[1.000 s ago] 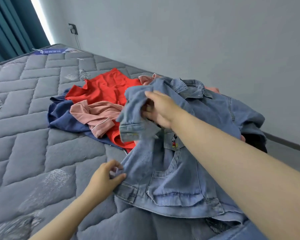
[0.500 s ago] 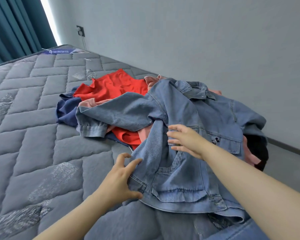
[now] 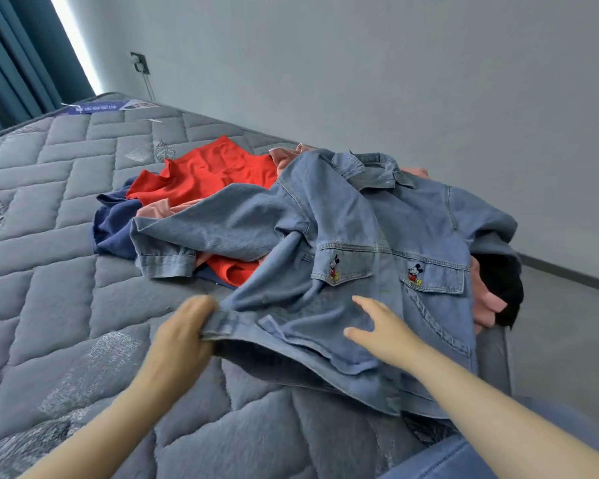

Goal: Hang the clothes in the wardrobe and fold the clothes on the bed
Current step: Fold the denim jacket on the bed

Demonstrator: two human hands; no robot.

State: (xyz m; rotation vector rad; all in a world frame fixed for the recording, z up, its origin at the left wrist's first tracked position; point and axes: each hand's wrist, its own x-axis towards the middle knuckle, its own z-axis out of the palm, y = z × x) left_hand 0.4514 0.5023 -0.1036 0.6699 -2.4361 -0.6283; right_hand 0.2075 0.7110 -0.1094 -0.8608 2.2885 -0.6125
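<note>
Denim jacket [image 3: 360, 233] on mattress [image 3: 49, 243]: my left hand [image 3: 180, 337] grips its hem; my right hand [image 3: 384, 330] spreads open over it.

Mickey Mouse embroidery [image 3: 334, 268] on denim jacket [image 3: 360, 219] pocket flaps; mattress label [image 3: 108, 107] text illegible.

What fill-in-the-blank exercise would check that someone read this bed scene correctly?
1. The left hand grips the hem of the ____ jacket, while the right hand is spread open over it.
2. Both chest pockets show an embroidered cartoon ____.
3. Behind the jacket's sleeve lies a bright ____ garment.
Missing words: denim; mouse; red.
</note>
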